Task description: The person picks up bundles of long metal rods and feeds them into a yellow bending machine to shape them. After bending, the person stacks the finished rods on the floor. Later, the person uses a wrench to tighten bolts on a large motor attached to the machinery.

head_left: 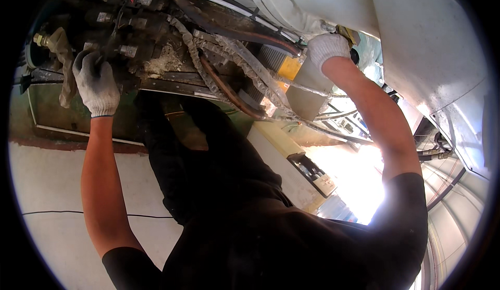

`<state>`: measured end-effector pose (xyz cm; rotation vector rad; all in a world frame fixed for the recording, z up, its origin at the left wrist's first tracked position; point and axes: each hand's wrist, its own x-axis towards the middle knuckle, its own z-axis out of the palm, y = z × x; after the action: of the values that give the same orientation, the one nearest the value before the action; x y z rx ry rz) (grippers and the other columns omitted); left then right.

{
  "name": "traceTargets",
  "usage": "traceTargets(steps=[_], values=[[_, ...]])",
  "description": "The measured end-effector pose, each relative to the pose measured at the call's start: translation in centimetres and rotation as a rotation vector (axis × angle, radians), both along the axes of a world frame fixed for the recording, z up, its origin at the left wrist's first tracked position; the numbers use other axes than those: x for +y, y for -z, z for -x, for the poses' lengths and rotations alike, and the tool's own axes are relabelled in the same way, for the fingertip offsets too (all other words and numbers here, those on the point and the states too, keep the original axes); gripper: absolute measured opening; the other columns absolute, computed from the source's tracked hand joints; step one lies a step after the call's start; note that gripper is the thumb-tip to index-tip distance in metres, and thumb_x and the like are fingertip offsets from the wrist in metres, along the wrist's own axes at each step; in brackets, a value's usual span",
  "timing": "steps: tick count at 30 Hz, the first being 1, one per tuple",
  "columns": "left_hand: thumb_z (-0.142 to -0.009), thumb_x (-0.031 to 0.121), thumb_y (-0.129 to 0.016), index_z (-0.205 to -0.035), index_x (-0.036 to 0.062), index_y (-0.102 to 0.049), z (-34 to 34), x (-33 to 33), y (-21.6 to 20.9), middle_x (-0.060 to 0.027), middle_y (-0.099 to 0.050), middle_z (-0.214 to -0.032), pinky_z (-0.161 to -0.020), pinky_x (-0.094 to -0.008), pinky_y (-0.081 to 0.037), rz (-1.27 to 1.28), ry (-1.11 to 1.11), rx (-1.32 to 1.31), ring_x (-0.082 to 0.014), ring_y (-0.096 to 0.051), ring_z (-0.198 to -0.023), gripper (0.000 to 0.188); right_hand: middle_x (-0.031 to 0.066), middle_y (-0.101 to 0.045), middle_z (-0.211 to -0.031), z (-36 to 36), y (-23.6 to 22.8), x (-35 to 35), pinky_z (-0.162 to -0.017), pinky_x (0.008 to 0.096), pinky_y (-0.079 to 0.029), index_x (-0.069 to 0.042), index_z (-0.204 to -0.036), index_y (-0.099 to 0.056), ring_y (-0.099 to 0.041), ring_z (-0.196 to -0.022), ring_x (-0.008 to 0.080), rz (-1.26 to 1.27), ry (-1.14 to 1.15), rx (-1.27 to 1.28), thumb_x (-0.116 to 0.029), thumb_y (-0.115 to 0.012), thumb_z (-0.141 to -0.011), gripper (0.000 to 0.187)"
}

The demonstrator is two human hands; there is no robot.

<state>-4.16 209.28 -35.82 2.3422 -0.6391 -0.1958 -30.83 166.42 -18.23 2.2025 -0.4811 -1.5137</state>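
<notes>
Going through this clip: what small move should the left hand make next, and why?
Probably a slight easing back of the left hand: it reaches in at the dark, grimy machinery with curled fingers, and whether it holds anything is hidden. The right hand, raised beside the pale housing, could best stay put for steadiness.
</notes>
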Motion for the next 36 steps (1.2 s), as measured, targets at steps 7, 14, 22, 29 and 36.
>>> traceTargets(steps=[7, 14, 22, 29, 36], values=[[-0.095, 0.008, -0.064, -0.121, 0.0002, -0.073, -0.1, -0.3, -0.6, -0.02, -0.063, -0.137, -0.111, -0.0464, -0.049, -0.034, -0.003, 0.006, -0.0394, -0.06, -0.129, 0.029, 0.0187, -0.082, -0.116, 1.4, -0.4, 0.3, -0.088, 0.0501, -0.064, -0.009, -0.112, -0.086, -0.08, -0.109, 0.0359, 0.045, 0.108, -0.004, -0.02, -0.064, -0.099, 0.028], [-0.095, 0.009, -0.064, -0.12, -0.0014, -0.072, 0.0, -0.4, -0.2, -0.0206, -0.062, -0.139, -0.111, -0.0463, -0.049, -0.029, -0.009, 0.043, -0.0395, -0.06, -0.129, 0.028, 0.017, -0.081, -0.121, 1.6, -0.6, -0.3, -0.092, 0.0499, -0.063, -0.011, -0.116, -0.085, -0.079, -0.113, 0.0365, 0.044, 0.214, -0.028, -0.025, -0.06, -0.102, 0.032], [-0.094, 0.007, -0.066, -0.121, -0.0017, -0.071, -0.2, 0.3, 0.8, -0.0195, -0.061, -0.141, -0.11, -0.0453, -0.05, -0.05, -0.026, 0.09, -0.038, -0.061, -0.128, 0.029, 0.0227, -0.08, -0.103, 10.7, -2.6, -3.6, -0.086, 0.0528, -0.061, -0.007, -0.103, -0.083, -0.077, -0.1, 0.0423, 0.047, 0.378, -0.325, -0.04, -0.059, -0.108, 0.041], [-0.093, 0.006, -0.064, -0.121, -0.0024, -0.07, -0.7, 0.6, 1.1, -0.0201, -0.061, -0.141, -0.114, -0.0447, -0.047, -0.099, 0.045, -0.016, -0.039, -0.06, -0.129, 0.03, 0.0206, -0.077, -0.091, 25.7, 6.1, -9.0, -0.08, 0.055, -0.059, -0.009, -0.099, -0.076, -0.075, -0.089, 0.0445, -0.038, 0.355, -0.691, -0.036, -0.061, -0.107, 0.032], [-0.093, 0.007, -0.061, -0.119, -0.0028, -0.069, -1.0, -0.2, 0.7, -0.0209, -0.062, -0.136, -0.114, -0.0433, -0.046, -0.122, 0.093, 0.001, -0.0393, -0.06, -0.129, 0.029, 0.0218, -0.073, -0.081, 36.8, 20.0, -7.9, -0.07, 0.0521, -0.059, -0.012, -0.099, -0.075, -0.073, -0.08, 0.0483, -0.055, 0.482, -1.209, -0.031, -0.062, -0.104, 0.024]])
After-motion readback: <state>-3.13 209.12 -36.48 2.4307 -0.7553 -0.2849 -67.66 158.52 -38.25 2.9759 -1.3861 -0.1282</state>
